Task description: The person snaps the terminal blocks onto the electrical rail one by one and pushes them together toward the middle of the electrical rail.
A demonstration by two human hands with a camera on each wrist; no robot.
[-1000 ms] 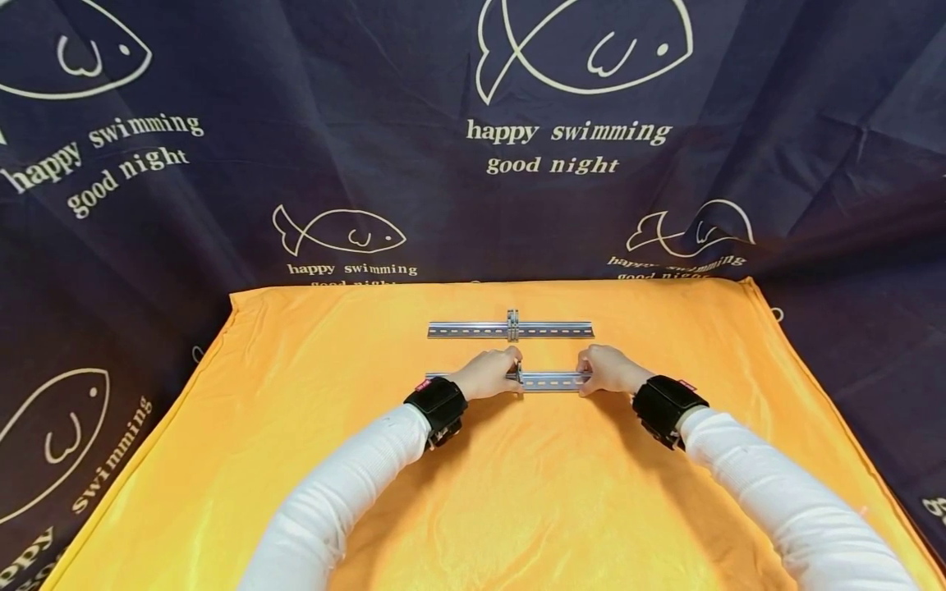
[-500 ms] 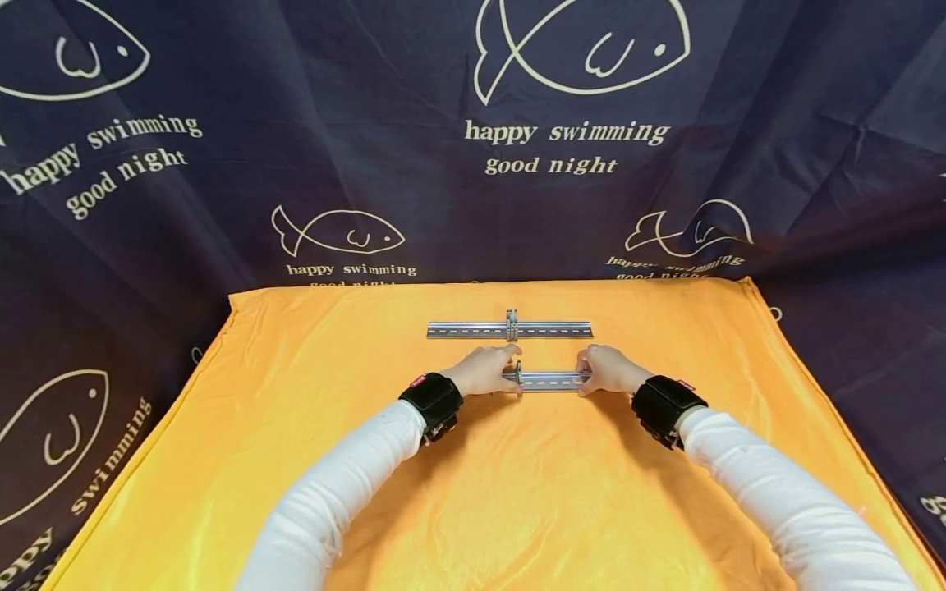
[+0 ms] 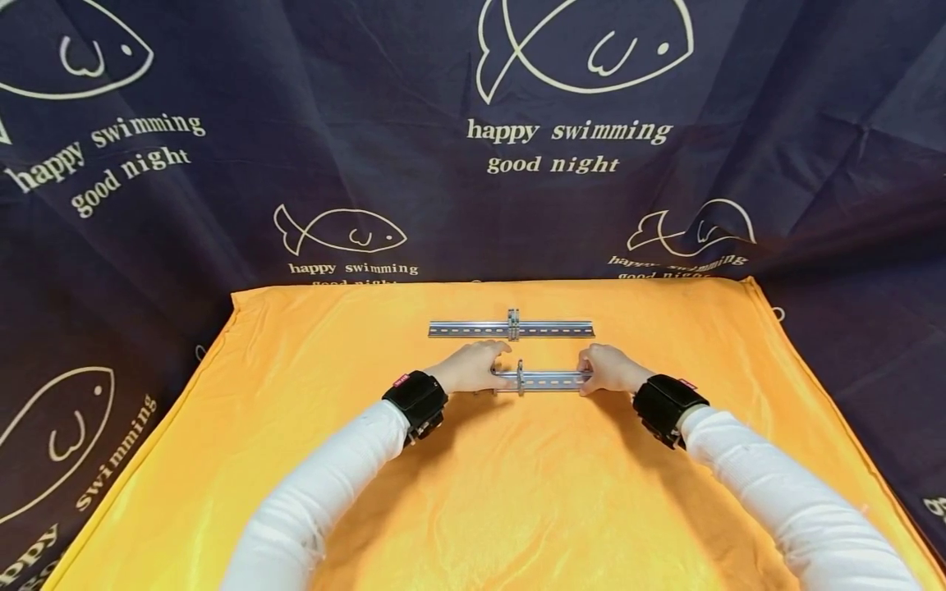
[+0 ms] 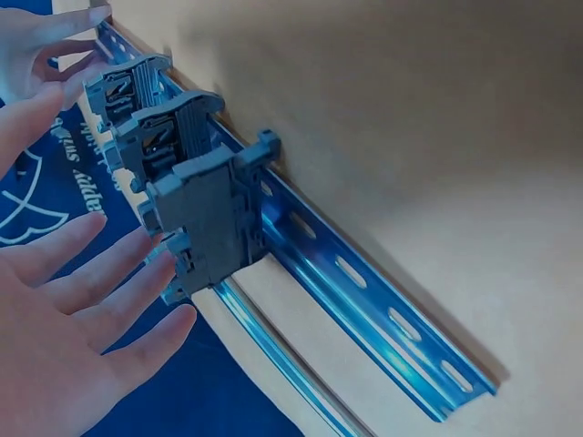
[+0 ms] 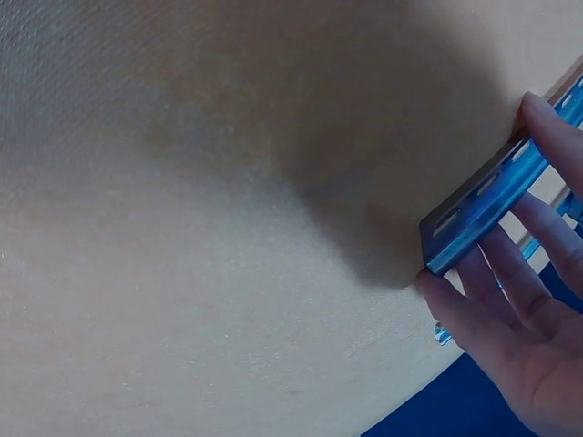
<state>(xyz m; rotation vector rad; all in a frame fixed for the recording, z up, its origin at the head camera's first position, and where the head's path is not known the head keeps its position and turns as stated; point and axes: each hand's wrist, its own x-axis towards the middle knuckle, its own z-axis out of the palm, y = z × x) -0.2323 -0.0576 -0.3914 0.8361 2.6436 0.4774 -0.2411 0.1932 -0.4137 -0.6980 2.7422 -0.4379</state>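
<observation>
A slotted metal DIN rail (image 3: 550,381) lies across the orange cloth, and grey terminal blocks stand on it. My right hand (image 3: 610,369) holds the rail's right end, thumb on one edge and fingers along the other, as the right wrist view shows. My left hand (image 3: 473,366) is at the left part of the rail. In the left wrist view its fingers (image 4: 100,282) are spread and fairly straight, with the tips right at the nearest terminal block (image 4: 205,218). Two more blocks, including a middle terminal block (image 4: 168,137), stand farther along. The left hand hides the rail's left end in the head view.
Behind lies a second DIN rail (image 3: 458,329), parallel to the first, with terminal blocks (image 3: 513,325) clustered at its middle. Orange cloth (image 3: 517,492) covers the table up to a dark blue curtain (image 3: 443,180) printed with fish and lettering.
My left hand has drawn back to the left along the front rail, uncovering the terminal block near the rail's middle. The right hand keeps its hold on the right end.
</observation>
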